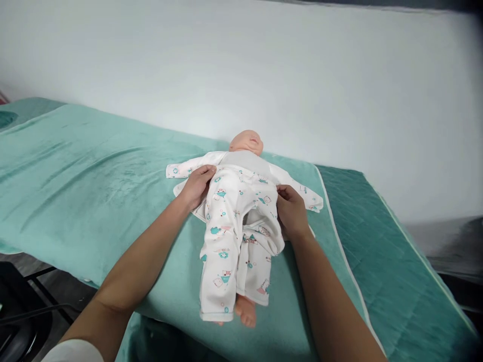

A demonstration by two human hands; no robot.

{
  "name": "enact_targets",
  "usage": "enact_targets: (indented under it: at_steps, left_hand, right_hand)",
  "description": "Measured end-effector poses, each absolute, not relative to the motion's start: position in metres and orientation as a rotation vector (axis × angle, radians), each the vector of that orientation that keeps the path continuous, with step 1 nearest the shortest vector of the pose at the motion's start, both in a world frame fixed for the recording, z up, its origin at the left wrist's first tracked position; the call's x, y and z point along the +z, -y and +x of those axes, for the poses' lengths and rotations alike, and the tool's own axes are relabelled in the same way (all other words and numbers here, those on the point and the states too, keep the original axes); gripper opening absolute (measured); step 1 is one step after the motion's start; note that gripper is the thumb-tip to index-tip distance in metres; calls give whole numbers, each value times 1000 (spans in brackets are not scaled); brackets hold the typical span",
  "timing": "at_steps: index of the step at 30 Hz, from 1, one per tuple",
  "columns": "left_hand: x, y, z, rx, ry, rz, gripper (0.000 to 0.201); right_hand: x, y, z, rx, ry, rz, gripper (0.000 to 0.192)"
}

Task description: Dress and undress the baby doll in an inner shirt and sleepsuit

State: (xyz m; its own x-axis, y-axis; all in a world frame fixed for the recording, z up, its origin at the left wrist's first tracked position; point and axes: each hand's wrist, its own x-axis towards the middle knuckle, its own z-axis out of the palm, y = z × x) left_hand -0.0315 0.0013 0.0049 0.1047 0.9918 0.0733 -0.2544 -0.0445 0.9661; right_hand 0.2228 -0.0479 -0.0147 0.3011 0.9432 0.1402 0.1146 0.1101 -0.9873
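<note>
A baby doll (247, 142) lies on its back on a teal blanket (94, 181) spread over a padded worktop (400, 261), its bare head toward the white wall (302, 65) and one bare foot (246, 310) showing near the front edge. A white romper (230, 236) printed with small teal and pink figures is laid over the doll's trunk and legs, its two trouser legs hanging side by side toward the camera, while a white printed top with spread sleeves lies beneath the doll's shoulders. The person's left hand (196, 186) rests at the romper's upper left edge, close under the doll's outstretched sleeve, fingers curled and closed on the fabric there. The right hand (291, 211) sits at the romper's right side by the waist, fingers bent and pinching a gathered fold of the cloth. Both bare forearms reach in from the bottom of the frame, one on each side of the doll. The blanket's pale piping runs along its right border, past which the darker quilted cover of the worktop shows. At lower left, beside the worktop, stands part of a black metal frame (33, 301) over a dark floor.
</note>
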Motion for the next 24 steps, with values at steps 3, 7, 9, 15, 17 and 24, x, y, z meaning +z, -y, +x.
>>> enact_targets:
  at_steps: [3,7,9,15,17,24]
  left_hand:
    - [8,0,-30,1394,-1036,1427,11]
    - [10,-1,-31,1452,-941,1724,10]
    - [10,-4,-33,1417,-890,1798,10]
    - [20,-9,-40,1214,-838,1911,16]
    - [25,-10,-43,1124,-859,1941,17]
    - [30,-16,-46,988,-920,1938,13]
  right_hand:
    - [-10,54,218,721,1158,-1272,18]
    - [0,61,212,605,1235,-1221,11]
    - [4,62,212,621,1290,-1213,11]
    - [9,52,222,722,1502,-1200,16]
    - [10,49,225,699,1584,-1220,19]
    - [26,34,223,705,1855,-1319,36]
